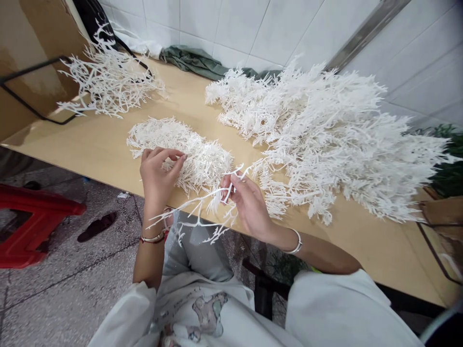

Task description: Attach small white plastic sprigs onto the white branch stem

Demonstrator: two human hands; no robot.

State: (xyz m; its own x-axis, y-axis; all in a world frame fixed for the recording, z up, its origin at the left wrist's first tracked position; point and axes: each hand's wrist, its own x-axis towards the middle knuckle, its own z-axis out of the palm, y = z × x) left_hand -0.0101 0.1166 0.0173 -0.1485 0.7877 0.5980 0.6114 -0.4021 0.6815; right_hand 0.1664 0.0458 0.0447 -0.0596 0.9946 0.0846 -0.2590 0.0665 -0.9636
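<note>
Between both hands [202,188], white plastic branch [195,212].

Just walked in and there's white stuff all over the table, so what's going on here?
A seated person is handling white plastic branch pieces at a wooden table. The right hand holds a bare white branch over the lap, while the left hand pinches at a small pile of needle sprigs. A big heap of sprigs lies to the right, more branches at the far left.

A wooden bench [101,144] against a tiled wall [282,24]. Green cloth [195,60] at twelve o'clock, cardboard [32,53] at ten, a red stool [32,226] on the floor at eight.
</note>
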